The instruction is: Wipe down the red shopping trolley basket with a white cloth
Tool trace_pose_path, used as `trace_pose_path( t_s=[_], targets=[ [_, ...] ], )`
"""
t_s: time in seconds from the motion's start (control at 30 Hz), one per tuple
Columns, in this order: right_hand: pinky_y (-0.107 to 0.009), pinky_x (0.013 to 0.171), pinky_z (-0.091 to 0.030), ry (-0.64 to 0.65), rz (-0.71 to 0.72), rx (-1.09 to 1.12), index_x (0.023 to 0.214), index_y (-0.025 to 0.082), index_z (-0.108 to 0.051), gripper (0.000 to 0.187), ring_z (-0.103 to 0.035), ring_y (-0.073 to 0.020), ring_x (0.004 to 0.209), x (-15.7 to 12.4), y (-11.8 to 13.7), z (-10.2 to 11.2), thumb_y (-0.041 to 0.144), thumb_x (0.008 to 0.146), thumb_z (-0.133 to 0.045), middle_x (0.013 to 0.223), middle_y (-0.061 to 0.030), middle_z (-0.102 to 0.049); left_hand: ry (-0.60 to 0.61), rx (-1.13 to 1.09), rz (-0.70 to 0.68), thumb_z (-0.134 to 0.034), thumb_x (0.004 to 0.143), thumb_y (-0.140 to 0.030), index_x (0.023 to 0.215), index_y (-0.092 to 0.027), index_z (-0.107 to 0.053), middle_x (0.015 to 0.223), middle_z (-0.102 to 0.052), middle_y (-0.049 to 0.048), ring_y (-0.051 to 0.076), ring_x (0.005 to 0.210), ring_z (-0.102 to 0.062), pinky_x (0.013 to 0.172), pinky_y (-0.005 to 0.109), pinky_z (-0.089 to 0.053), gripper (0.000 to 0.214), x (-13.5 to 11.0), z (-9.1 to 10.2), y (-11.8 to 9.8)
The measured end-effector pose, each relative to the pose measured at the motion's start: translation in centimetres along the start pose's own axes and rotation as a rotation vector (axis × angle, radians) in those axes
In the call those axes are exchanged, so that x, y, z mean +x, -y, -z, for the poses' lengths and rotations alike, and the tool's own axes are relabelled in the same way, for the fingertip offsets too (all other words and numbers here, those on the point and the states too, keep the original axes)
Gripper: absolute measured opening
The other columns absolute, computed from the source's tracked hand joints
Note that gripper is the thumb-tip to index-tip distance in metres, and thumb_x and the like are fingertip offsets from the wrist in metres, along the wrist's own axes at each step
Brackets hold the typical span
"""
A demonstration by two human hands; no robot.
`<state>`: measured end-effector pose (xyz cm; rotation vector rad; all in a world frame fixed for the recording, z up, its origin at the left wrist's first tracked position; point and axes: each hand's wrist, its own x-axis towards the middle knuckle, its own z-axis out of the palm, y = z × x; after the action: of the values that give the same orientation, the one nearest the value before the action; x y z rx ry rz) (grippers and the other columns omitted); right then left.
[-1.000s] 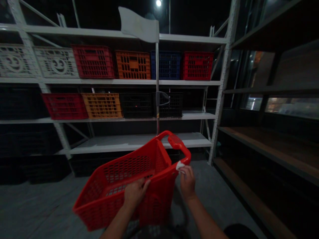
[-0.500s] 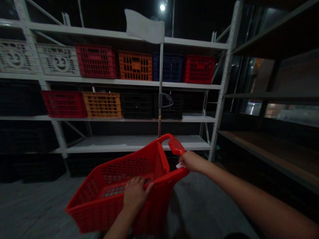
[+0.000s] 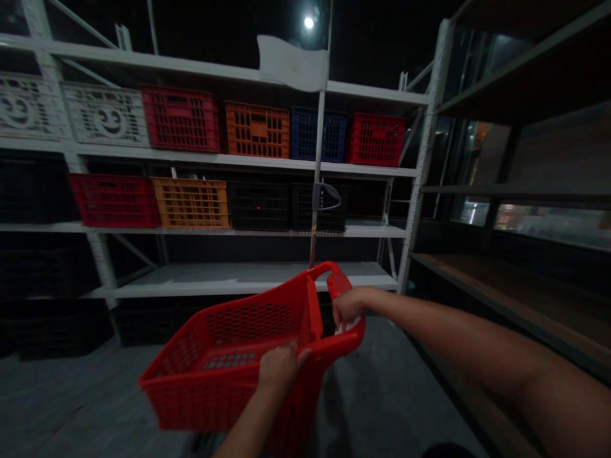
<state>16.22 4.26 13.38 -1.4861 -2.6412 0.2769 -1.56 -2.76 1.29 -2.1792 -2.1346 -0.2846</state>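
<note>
A red plastic shopping basket with a perforated wall and a looped red handle is tilted in front of me. My left hand grips its near rim, fingers curled over the edge. My right hand is closed on a small white cloth pressed against the basket's right rim, just below the handle. A grey pole with a white flag rises behind the handle.
White metal shelving ahead holds red, orange, blue, black and white crates. The lowest shelf is bare. Dark wooden shelves run along the right. The floor is grey concrete.
My right hand with the cloth moved from the basket's near right corner up along the rim toward the handle. The basket shifted slightly right, and my left hand slid right along the rim.
</note>
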Motion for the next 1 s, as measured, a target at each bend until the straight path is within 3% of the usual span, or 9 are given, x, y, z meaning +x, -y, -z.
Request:
trace_pose_path(
  t_s=[0.1, 0.17, 0.27, 0.4, 0.5, 0.6, 0.77, 0.9, 1.0],
  targets=[
    [-0.017, 0.043, -0.036, 0.285, 0.032, -0.002, 0.053, 0.013, -0.067, 0.017, -0.046, -0.0073, 0.037, 0.3, 1.3, -0.3, -0.003, 0.051, -0.065, 0.038, 0.0061, -0.053, 0.003, 0.001, 0.002, -0.023, 0.083, -0.054, 0.095, -0.018, -0.059, 0.085, -0.068, 0.0117, 0.024, 0.08, -0.063, 0.068, 0.033, -0.045, 0.052, -0.2, 0.1, -0.1],
    [-0.018, 0.044, -0.036, 0.355, 0.055, 0.002, 0.058, 0.014, -0.069, 0.016, -0.045, -0.0078, 0.038, 0.5, 2.6, -0.8, 0.0, 0.055, -0.064, 0.04, 0.0054, -0.054, 0.001, 0.002, 0.003, -0.022, 0.083, -0.054, 0.094, -0.018, -0.059, 0.085, -0.068, 0.0115, 0.024, 0.081, -0.063, 0.068, 0.032, -0.045, 0.053, -0.4, 0.2, -0.2],
    [-0.018, 0.047, -0.035, 0.356, 0.079, -0.003, 0.065, 0.016, -0.07, 0.018, -0.045, -0.0077, 0.042, -0.2, 3.0, -0.7, 0.002, 0.059, -0.061, 0.044, 0.0053, -0.055, -0.002, 0.0, -0.004, -0.02, 0.083, -0.056, 0.093, -0.019, -0.059, 0.087, -0.067, 0.0111, 0.023, 0.081, -0.063, 0.068, 0.032, -0.045, 0.054, -0.4, 0.2, 0.1],
    [-0.017, 0.051, -0.035, 0.261, 0.166, 0.042, 0.074, 0.02, -0.071, 0.021, -0.051, -0.0089, 0.052, -3.1, -0.1, 1.2, 0.006, 0.063, -0.059, 0.058, 0.0039, -0.062, 0.006, -0.008, -0.014, -0.024, 0.082, -0.055, 0.094, -0.019, -0.059, 0.085, -0.068, 0.0111, 0.024, 0.08, -0.063, 0.067, 0.033, -0.045, 0.052, -0.3, -0.1, 0.7],
    [-0.018, 0.058, -0.037, 0.085, 0.232, 0.124, 0.076, 0.02, -0.071, 0.021, -0.055, -0.0108, 0.061, -5.7, -2.9, 2.2, 0.008, 0.066, -0.056, 0.066, 0.0025, -0.065, 0.01, -0.013, -0.022, -0.024, 0.083, -0.055, 0.095, -0.02, -0.059, 0.086, -0.068, 0.0114, 0.023, 0.081, -0.063, 0.068, 0.033, -0.045, 0.051, -0.3, -0.2, 1.0],
    [-0.021, 0.064, -0.039, -0.205, 0.18, 0.163, 0.078, 0.02, -0.07, 0.022, -0.056, -0.0125, 0.067, -7.9, -4.2, 0.6, 0.01, 0.072, -0.051, 0.07, 0.0003, -0.063, -0.002, -0.052, -0.023, -0.022, 0.083, -0.055, 0.095, -0.021, -0.058, 0.09, -0.067, 0.0089, 0.022, 0.083, -0.062, 0.07, 0.031, -0.044, 0.051, -0.6, 0.0, 1.0],
    [-0.024, 0.066, -0.043, -0.823, 0.111, 0.336, 0.097, 0.021, -0.065, 0.03, -0.053, -0.0142, 0.073, -9.8, -2.1, -7.2, 0.011, 0.077, -0.045, 0.08, -0.0035, -0.052, -0.254, -0.217, -0.156, -0.022, 0.087, -0.044, 0.097, -0.02, -0.056, 0.099, -0.062, 0.0065, 0.017, 0.093, -0.055, 0.083, 0.028, -0.038, 0.043, -1.0, 1.0, -1.4],
    [-0.027, 0.072, -0.046, -1.03, 0.163, 0.46, 0.108, 0.024, -0.059, 0.039, -0.053, -0.0152, 0.079, -9.1, 1.3, -13.3, 0.007, 0.079, -0.04, 0.084, -0.0044, -0.05, -0.319, -0.241, -0.247, -0.016, 0.089, -0.037, 0.088, -0.02, -0.059, 0.091, -0.061, 0.0047, 0.016, 0.086, -0.052, 0.077, 0.027, -0.038, 0.046, -0.6, 1.5, -4.5],
    [-0.029, 0.076, -0.047, -1.139, 0.197, 0.473, 0.11, 0.028, -0.057, 0.042, -0.053, -0.0162, 0.085, -8.1, 2.5, -15.8, 0.006, 0.08, -0.037, 0.087, -0.0051, -0.051, -0.36, -0.186, -0.22, -0.015, 0.089, -0.034, 0.079, -0.02, -0.059, 0.083, -0.059, 0.0048, 0.017, 0.083, -0.049, 0.076, 0.029, -0.036, 0.048, -0.4, 1.1, -5.5]
  ],
)
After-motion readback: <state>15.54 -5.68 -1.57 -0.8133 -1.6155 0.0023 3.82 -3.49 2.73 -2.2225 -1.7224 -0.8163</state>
